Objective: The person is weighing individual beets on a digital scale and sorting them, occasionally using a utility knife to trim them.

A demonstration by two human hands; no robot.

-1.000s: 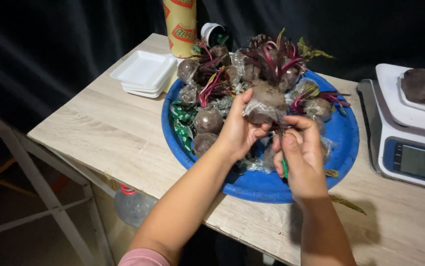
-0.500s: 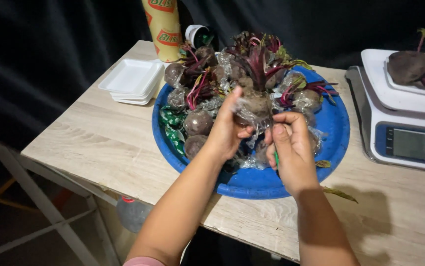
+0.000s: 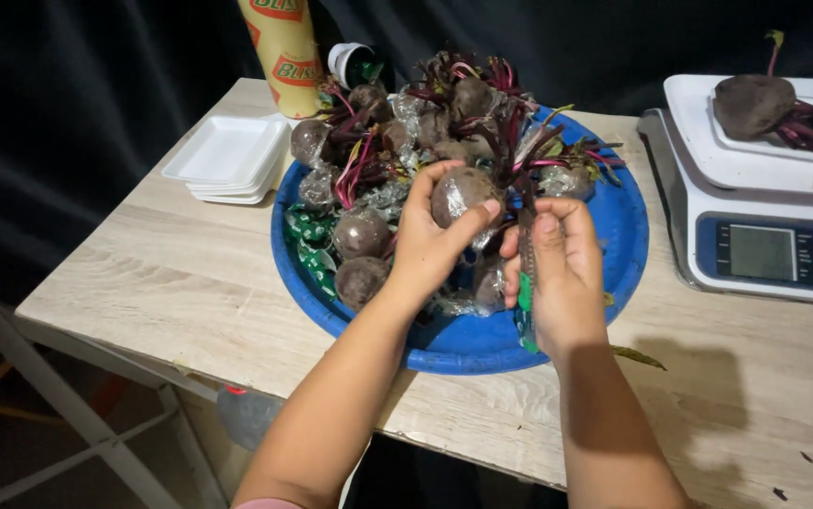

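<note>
Head view: two hands, left hand (image 3: 425, 247) and right hand (image 3: 562, 269), on one wrapped beetroot (image 3: 463, 193)

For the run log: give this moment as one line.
left hand: holds wrapped beetroot | right hand: holds green-handled tool at its stems | below: blue tray of beetroots | right: scale

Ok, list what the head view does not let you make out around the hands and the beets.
- Left hand: holds a wrapped beet; its underside is hidden by the fingers.
- Right hand: grips a thin green-handled tool; its tip is lost among the stems, so its kind is unclear.
- Blue tray: the floor is covered by beets.
- Scale: cut off by the right edge.
- Yellow canister: its top is cut off by the upper edge.
</note>
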